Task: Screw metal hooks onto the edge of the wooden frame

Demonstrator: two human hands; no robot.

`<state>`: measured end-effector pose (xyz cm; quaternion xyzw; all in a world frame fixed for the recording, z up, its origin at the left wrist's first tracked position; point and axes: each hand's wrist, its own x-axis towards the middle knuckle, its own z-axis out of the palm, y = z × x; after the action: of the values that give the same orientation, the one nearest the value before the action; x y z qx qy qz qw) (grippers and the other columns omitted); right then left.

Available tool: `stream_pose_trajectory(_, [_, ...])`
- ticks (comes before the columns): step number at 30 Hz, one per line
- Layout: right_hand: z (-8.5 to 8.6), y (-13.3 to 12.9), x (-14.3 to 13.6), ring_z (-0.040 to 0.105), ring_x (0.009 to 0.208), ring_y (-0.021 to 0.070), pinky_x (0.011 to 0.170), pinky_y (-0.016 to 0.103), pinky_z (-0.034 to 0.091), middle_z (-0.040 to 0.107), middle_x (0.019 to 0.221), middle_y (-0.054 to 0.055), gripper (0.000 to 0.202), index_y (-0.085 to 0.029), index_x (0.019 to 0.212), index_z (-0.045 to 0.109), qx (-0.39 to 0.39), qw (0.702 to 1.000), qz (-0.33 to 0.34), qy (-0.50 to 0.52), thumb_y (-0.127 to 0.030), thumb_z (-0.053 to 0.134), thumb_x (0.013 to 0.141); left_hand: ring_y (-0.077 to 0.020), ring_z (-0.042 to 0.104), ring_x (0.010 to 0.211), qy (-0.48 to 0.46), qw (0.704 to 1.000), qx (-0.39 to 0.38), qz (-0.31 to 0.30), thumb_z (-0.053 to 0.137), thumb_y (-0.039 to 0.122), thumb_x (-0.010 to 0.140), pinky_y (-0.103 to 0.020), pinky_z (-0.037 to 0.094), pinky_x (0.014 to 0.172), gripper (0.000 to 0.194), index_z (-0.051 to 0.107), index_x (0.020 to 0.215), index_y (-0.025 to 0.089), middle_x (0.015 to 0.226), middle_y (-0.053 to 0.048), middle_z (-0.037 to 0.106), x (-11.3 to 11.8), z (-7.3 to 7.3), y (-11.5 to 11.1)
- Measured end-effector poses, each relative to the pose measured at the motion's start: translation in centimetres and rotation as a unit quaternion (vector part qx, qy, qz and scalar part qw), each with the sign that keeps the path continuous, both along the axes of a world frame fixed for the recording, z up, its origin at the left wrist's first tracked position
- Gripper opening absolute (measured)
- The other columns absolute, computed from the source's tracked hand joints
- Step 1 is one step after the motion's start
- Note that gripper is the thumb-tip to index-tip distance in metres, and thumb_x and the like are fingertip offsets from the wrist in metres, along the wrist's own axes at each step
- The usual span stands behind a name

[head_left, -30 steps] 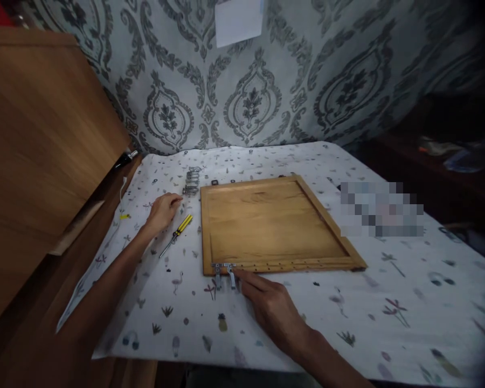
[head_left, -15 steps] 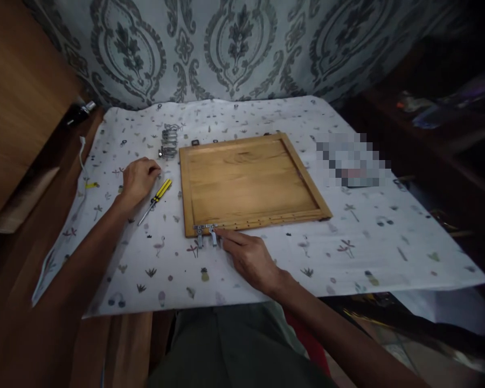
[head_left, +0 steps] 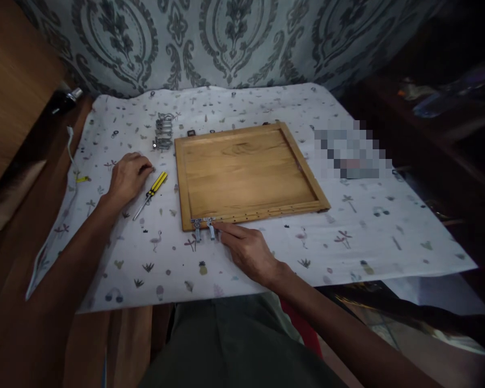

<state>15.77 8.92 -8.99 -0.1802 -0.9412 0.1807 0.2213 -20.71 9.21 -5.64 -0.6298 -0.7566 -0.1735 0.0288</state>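
Observation:
A framed wooden panel (head_left: 242, 167) lies flat on the cloth, with a row of small dark holes along its near edge. At that edge's left end sit two metal hinges, a left one (head_left: 196, 230) and a right one (head_left: 210, 228). My right hand (head_left: 248, 252) has its fingertips closed at the right hinge, holding it against the frame. My left hand (head_left: 128, 177) rests on the cloth left of the panel, fingertips pinched together; anything between them is too small to make out. Beside it lies a yellow-and-black screwdriver (head_left: 151, 193), apart from the hand.
Several more metal hinges (head_left: 164, 132) stand in a row behind my left hand. A patterned white cloth (head_left: 262, 275) covers the table. A blurred-out object (head_left: 351, 153) lies right of the panel. Wooden furniture (head_left: 16, 91) rises at the left, and a patterned curtain (head_left: 234, 37) hangs behind.
The whole view has shifted slightly, so the table appears a little higher and further left. Both hands keep nearly the same places relative to the panel and hinges.

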Motion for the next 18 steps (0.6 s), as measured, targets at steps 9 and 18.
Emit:
stream_pose_trajectory(9, [0.2, 0.0, 0.0, 0.077, 0.108, 0.0226, 0.086, 0.037, 0.067, 0.074, 0.132, 0.007, 0.042, -0.018, 0.094, 0.076, -0.019, 1.000, -0.002, -0.012, 0.002, 0.040, 0.090, -0.0323, 0.061, 0.107, 0.045, 0.998, -0.033, 0.020, 0.052, 0.025, 0.093, -0.042, 0.048, 0.091, 0.013, 0.060, 0.082, 0.023, 0.100, -0.011, 0.068, 0.7, 0.1, -0.3])
stream_pose_trajectory(18, [0.1, 0.1, 0.0, 0.078, 0.106, 0.0239, 0.086, 0.038, 0.068, 0.075, 0.131, 0.007, 0.044, -0.018, 0.094, 0.077, -0.014, 1.000, 0.003, 0.004, 0.005, 0.040, 0.087, -0.0289, 0.064, 0.098, -0.030, 0.999, -0.025, 0.020, 0.048, 0.035, 0.092, -0.038, 0.047, 0.088, 0.022, 0.064, 0.083, 0.023, 0.100, -0.010, 0.070, 0.3, 1.7, -1.6])
